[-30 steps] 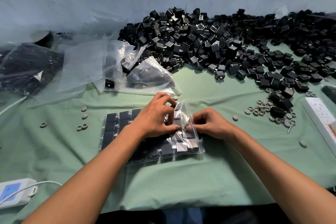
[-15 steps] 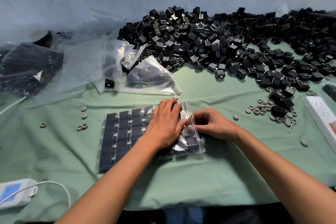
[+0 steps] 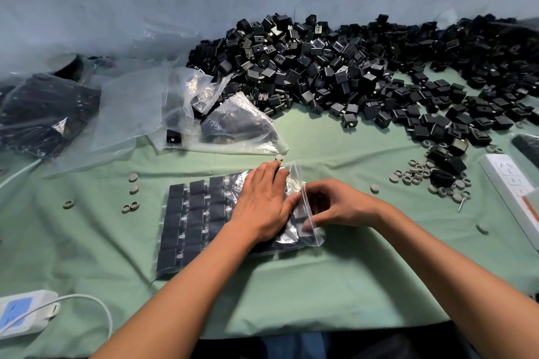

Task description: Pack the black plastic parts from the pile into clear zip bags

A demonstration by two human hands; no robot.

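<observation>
A clear zip bag (image 3: 201,221) filled with rows of black plastic parts lies flat on the green cloth in front of me. My left hand (image 3: 262,204) lies flat on the bag's right half, fingers straight and pressing down. My right hand (image 3: 335,207) is at the bag's open right end, its curled fingers pinching the zip edge (image 3: 306,201). A big pile of loose black parts (image 3: 350,73) stretches along the back wall to the right.
Empty clear bags (image 3: 233,125) lie behind the filled one, and packed bags (image 3: 43,114) sit at far left. Small grey rings (image 3: 414,175) are scattered on the cloth. A white power strip (image 3: 513,183) lies at right, a white device with cable (image 3: 20,312) at bottom left.
My left hand went from curled at the bag's mouth to lying flat on the bag. The rows of parts at the left became uncovered. My right hand stayed at the zip edge.
</observation>
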